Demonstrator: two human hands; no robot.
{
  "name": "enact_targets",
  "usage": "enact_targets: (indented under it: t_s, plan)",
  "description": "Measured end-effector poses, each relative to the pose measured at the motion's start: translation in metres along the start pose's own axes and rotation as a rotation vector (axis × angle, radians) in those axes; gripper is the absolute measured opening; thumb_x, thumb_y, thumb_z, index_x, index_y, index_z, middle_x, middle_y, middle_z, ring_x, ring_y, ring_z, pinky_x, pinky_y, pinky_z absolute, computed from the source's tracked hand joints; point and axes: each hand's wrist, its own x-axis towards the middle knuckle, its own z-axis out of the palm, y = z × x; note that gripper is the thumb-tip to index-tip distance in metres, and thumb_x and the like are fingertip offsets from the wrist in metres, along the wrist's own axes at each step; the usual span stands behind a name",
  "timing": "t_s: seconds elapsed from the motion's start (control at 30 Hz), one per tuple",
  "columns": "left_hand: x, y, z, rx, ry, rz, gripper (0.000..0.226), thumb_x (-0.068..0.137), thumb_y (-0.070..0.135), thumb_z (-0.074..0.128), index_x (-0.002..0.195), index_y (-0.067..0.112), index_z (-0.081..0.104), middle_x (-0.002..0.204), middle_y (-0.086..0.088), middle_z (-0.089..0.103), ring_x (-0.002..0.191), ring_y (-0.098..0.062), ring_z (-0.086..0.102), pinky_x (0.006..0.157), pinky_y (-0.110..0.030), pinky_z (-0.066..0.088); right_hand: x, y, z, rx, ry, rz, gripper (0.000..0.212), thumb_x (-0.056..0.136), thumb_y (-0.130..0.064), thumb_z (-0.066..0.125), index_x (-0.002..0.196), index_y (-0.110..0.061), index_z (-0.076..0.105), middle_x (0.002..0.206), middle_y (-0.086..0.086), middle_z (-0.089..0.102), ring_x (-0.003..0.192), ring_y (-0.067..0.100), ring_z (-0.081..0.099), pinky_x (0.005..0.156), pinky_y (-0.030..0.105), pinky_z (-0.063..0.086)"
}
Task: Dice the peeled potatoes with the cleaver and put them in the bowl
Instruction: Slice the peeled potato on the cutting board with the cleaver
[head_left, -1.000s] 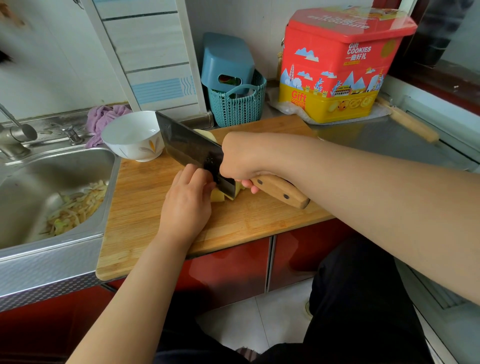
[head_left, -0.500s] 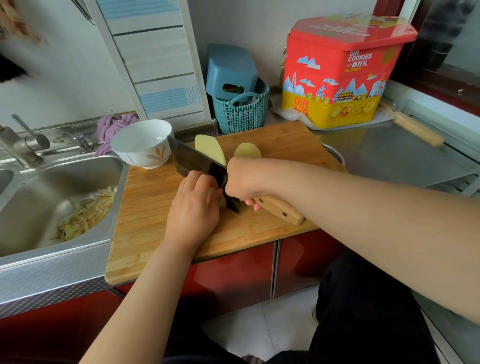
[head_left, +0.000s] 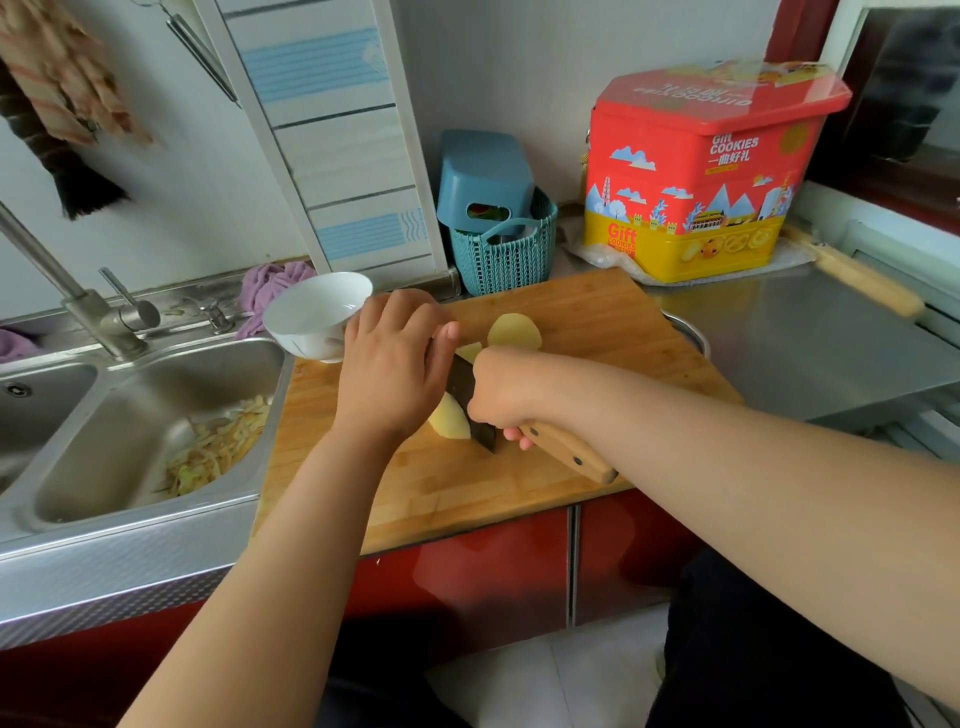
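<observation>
left hand (head_left: 392, 371) lifted, fingers spread | right hand (head_left: 506, 395) grips cleaver (head_left: 470, 402) | blade mostly hidden

Bowl (head_left: 317, 317) on board's (head_left: 597, 312) back-left corner

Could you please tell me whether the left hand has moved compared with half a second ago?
Yes. The left hand has lifted off the potato and shifted away along the cutting board, now overlapping the white bowl.
</observation>
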Motion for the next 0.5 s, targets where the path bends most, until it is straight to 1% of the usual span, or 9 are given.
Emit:
enact_targets:
  t_s: [0.07,0.1,0.13,0.2,0.27,0.3,0.37,0.4,0.5]
  plan:
    - [-0.009,0.0,-0.001,-0.08,0.121,-0.066,0.019,0.097,0.026,0.052,0.1,0.011,0.062,0.105,-0.005,0.057,0.096,-0.021,0.048,0.08,-0.033,0.04,0.0,0.002,-0.001,0.012,0.0,-0.02,0.016,0.099,-0.008,0.044,0.11,0.0,0.052,0.071,0.014,0.056,0.055,0.021,0.053,0.049,0.029,0.049]
    - [-0.016,0.0,0.0,-0.121,0.147,-0.1,0.013,0.095,0.021,0.057,0.099,0.009,0.061,0.103,-0.005,0.057,0.093,-0.02,0.049,0.077,-0.032,0.041,0.0,0.002,-0.002,0.011,-0.006,-0.019,0.014,0.099,-0.008,0.044,0.108,0.0,0.051,0.071,0.014,0.056,0.054,0.021,0.053,0.048,0.029,0.048]
    - [-0.024,0.0,0.002,-0.154,0.14,-0.116,0.01,0.093,0.018,0.059,0.098,0.009,0.06,0.1,-0.004,0.056,0.091,-0.019,0.05,0.075,-0.032,0.043,0.0,0.003,-0.003,0.01,-0.011,-0.021,0.012,0.099,-0.006,0.044,0.107,-0.001,0.051,0.071,0.014,0.056,0.053,0.021,0.052,0.047,0.029,0.048]
    - [-0.039,-0.002,0.011,-0.207,0.054,-0.123,0.011,0.091,0.015,0.061,0.1,0.01,0.06,0.1,-0.001,0.056,0.089,-0.017,0.053,0.074,-0.037,0.049,0.001,0.003,-0.005,0.011,-0.02,-0.021,0.005,0.098,-0.003,0.044,0.099,-0.002,0.049,0.071,0.015,0.057,0.051,0.022,0.053,0.046,0.029,0.048]
    - [-0.051,-0.003,0.021,-0.253,-0.049,-0.164,0.017,0.089,0.017,0.064,0.105,0.013,0.06,0.103,0.002,0.055,0.089,-0.014,0.054,0.075,-0.04,0.052,0.001,0.003,-0.008,-0.003,-0.027,-0.028,0.012,0.098,-0.002,0.045,0.086,-0.003,0.048,0.071,0.015,0.057,0.051,0.022,0.055,0.05,0.03,0.05]
    - [-0.057,-0.002,0.025,-0.265,-0.083,-0.188,0.021,0.089,0.019,0.065,0.108,0.015,0.059,0.106,0.004,0.054,0.09,-0.013,0.054,0.075,-0.041,0.053,0.001,0.004,-0.009,-0.001,-0.031,-0.029,0.013,0.098,-0.003,0.046,0.086,-0.002,0.049,0.071,0.016,0.058,0.052,0.023,0.055,0.052,0.031,0.05]
    - [-0.065,-0.002,0.03,-0.277,-0.108,-0.204,0.026,0.088,0.026,0.066,0.111,0.017,0.057,0.11,0.005,0.052,0.09,-0.013,0.056,0.074,-0.041,0.054,0.001,0.006,-0.011,0.04,-0.036,-0.023,0.011,0.099,-0.005,0.046,0.097,0.003,0.054,0.074,0.016,0.058,0.054,0.023,0.055,0.055,0.032,0.052]
    - [-0.068,-0.001,0.03,-0.284,-0.115,-0.203,0.029,0.087,0.029,0.065,0.112,0.017,0.056,0.111,0.005,0.05,0.091,-0.014,0.056,0.074,-0.042,0.055,0.002,0.006,-0.011,0.059,-0.039,-0.023,0.014,0.099,-0.006,0.046,0.103,0.005,0.055,0.077,0.017,0.058,0.056,0.023,0.055,0.057,0.033,0.053]
    - [-0.068,-0.003,0.032,-0.3,-0.156,-0.207,0.041,0.083,0.035,0.069,0.116,0.017,0.053,0.117,0.004,0.048,0.103,-0.016,0.056,0.077,-0.041,0.055,0.004,0.009,-0.012,0.086,-0.04,-0.023,0.021,0.099,-0.007,0.046,0.11,0.007,0.057,0.082,0.017,0.059,0.058,0.023,0.055,0.062,0.034,0.054]
